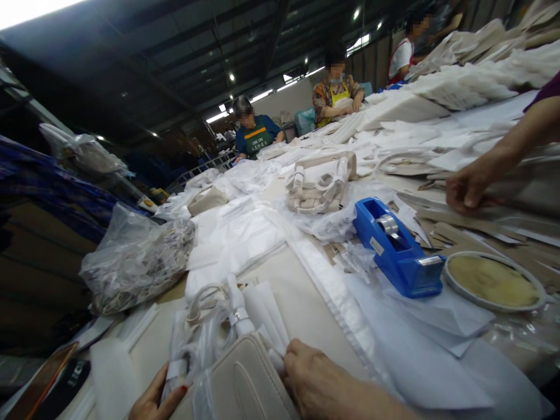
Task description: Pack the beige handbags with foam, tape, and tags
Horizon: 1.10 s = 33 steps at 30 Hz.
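A cream handbag [245,379] lies at the bottom centre, with a wrapped strap [238,309] and clear plastic around its top. My left hand [157,396] is at the bag's left side, its thumb and fingers closed round the plastic-wrapped part there. On the right side of the bag, my right hand [319,376] has its fingers curled against the edge, beside folded white paper [266,309]. Both hands touch the bag. Beyond them, a flat cream piece [293,286] lies on white sheeting [245,227].
A blue tape dispenser [396,251] and a round tin [494,280] stand at the right. Another wrapped bag [321,181] is further back. A plastic sack [135,256] lies left. Another person's hand [472,181] reaches in from the right; several people work behind.
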{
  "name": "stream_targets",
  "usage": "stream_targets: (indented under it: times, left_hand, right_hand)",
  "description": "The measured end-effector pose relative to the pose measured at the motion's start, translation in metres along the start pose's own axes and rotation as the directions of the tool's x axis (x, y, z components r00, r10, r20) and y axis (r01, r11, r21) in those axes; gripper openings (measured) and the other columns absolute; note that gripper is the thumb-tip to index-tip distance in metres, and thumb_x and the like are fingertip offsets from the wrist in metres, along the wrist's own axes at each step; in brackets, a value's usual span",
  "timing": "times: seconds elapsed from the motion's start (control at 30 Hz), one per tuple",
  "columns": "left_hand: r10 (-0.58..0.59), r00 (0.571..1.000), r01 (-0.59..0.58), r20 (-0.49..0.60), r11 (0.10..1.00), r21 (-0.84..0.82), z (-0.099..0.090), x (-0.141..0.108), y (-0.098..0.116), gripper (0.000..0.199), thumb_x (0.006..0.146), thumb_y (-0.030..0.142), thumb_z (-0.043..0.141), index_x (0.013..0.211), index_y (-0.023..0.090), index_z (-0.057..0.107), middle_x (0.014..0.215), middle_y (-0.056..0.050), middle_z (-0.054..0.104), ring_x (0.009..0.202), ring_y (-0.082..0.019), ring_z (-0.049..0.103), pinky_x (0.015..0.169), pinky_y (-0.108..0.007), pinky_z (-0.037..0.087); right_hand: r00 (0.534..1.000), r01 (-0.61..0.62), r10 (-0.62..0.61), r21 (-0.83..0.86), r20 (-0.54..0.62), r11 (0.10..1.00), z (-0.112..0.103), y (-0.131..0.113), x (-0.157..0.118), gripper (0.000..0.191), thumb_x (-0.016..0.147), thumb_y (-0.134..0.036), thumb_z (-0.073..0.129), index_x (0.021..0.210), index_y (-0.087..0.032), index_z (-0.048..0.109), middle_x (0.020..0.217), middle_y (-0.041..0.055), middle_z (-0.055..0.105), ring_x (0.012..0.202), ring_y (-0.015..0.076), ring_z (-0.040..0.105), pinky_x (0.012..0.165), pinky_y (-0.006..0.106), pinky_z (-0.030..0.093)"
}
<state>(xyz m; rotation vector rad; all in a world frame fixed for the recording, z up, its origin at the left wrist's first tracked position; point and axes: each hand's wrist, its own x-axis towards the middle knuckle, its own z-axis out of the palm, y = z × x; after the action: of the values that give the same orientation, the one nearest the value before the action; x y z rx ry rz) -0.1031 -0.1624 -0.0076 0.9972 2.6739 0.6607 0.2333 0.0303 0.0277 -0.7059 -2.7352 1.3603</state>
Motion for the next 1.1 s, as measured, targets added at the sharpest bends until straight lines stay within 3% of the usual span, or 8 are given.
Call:
stream_targets:
  times: [0.07, 0.17, 0.27, 0.33, 0.57, 0.87, 1.0, 1.1]
  left_hand:
    - [-0.005, 1.000, 0.005, -0.016, 1.000, -0.027, 0.002, 0.000, -0.004, 0.051, 0.059, 0.050, 0.063, 0.101, 0.021, 0.066, 0.099, -0.002, 0.071, 0.109, -0.032, 0.059, 0.091, -0.036, 0.051]
    - [-0.014, 0.998, 0.011, -0.055, 0.998, -0.064, 0.009, -0.003, -0.007, 0.053, 0.062, 0.050, 0.062, 0.106, 0.021, 0.064, 0.101, -0.002, 0.071, 0.110, -0.032, 0.058, 0.094, -0.038, 0.049]
    - [0.007, 0.993, -0.022, -0.118, 0.992, -0.127, 0.017, -0.007, -0.004, 0.057, 0.068, 0.051, 0.058, 0.116, 0.019, 0.059, 0.110, -0.004, 0.068, 0.114, -0.030, 0.056, 0.097, -0.036, 0.046]
    - [0.042, 0.989, -0.068, -0.139, 0.980, -0.185, 0.021, -0.009, 0.001, 0.063, 0.069, 0.052, 0.057, 0.122, 0.018, 0.054, 0.116, -0.005, 0.065, 0.117, -0.029, 0.053, 0.099, -0.034, 0.044]
    - [0.078, 0.994, -0.098, -0.072, 0.933, -0.347, 0.023, -0.013, 0.021, 0.083, 0.061, 0.064, 0.064, 0.129, 0.018, 0.049, 0.122, -0.006, 0.062, 0.121, -0.030, 0.049, 0.100, -0.032, 0.043]
    - [0.148, 0.989, -0.128, 0.010, 0.887, -0.444, 0.036, -0.020, 0.056, 0.099, 0.049, 0.071, 0.068, 0.130, 0.017, 0.048, 0.133, -0.006, 0.053, 0.127, -0.034, 0.041, 0.106, -0.038, 0.034]
    - [0.156, 0.988, -0.134, 0.010, 0.881, -0.455, 0.042, -0.020, 0.065, 0.096, 0.049, 0.063, 0.072, 0.131, 0.018, 0.048, 0.131, -0.005, 0.054, 0.127, -0.034, 0.041, 0.106, -0.039, 0.034]
    - [0.154, 0.988, -0.128, 0.017, 0.875, -0.466, 0.048, -0.017, 0.067, 0.102, 0.049, 0.058, 0.073, 0.135, 0.013, 0.042, 0.134, -0.010, 0.051, 0.126, -0.034, 0.042, 0.107, -0.039, 0.032]
  right_hand:
    - [1.000, 0.021, -0.022, 0.048, 0.020, 0.999, -0.005, 0.004, -0.009, 0.025, 0.082, -0.006, 0.046, 0.097, -0.008, 0.066, 0.102, 0.0157, 0.064, 0.091, 0.0242, 0.064, 0.076, 0.029, 0.049]
    - [0.987, -0.020, 0.062, 0.272, -0.148, 0.962, -0.002, 0.016, -0.008, 0.027, 0.090, -0.027, 0.047, 0.106, -0.012, 0.063, 0.112, 0.0133, 0.061, 0.102, 0.0230, 0.060, 0.090, 0.033, 0.045]
    - [0.969, -0.046, 0.163, 0.513, -0.186, 0.857, 0.019, 0.022, 0.008, 0.059, 0.091, -0.044, 0.041, 0.140, -0.011, 0.032, 0.144, 0.0156, 0.037, 0.130, 0.0237, 0.038, 0.108, 0.040, 0.030]
    - [0.960, -0.038, 0.197, 0.611, -0.196, 0.791, 0.038, 0.020, 0.024, 0.066, 0.093, -0.049, 0.031, 0.145, -0.009, 0.021, 0.152, 0.0134, 0.021, 0.139, 0.0222, 0.021, 0.114, 0.042, 0.019]
    - [0.830, 0.103, 0.261, 0.596, -0.493, 0.796, 0.074, 0.013, 0.049, 0.096, 0.081, -0.076, 0.015, 0.136, 0.000, 0.039, 0.141, 0.0219, 0.037, 0.135, 0.0244, 0.031, 0.114, 0.036, 0.022]
    - [0.927, -0.129, 0.319, 0.633, -0.196, 0.763, 0.051, 0.038, 0.023, 0.103, 0.072, -0.084, 0.016, 0.146, -0.011, 0.020, 0.154, 0.0151, 0.011, 0.140, 0.0236, 0.012, 0.114, 0.040, 0.017]
    - [0.944, -0.128, 0.278, 0.581, -0.176, 0.803, 0.037, 0.039, 0.011, 0.112, 0.065, -0.085, 0.038, 0.146, -0.011, 0.015, 0.153, 0.0149, 0.006, 0.140, 0.0258, 0.005, 0.113, 0.044, 0.012]
    - [0.932, -0.104, 0.292, 0.617, -0.213, 0.780, 0.034, 0.041, 0.004, 0.099, 0.074, -0.078, 0.039, 0.145, -0.012, 0.020, 0.152, 0.0108, 0.012, 0.140, 0.0232, 0.010, 0.114, 0.042, 0.011]
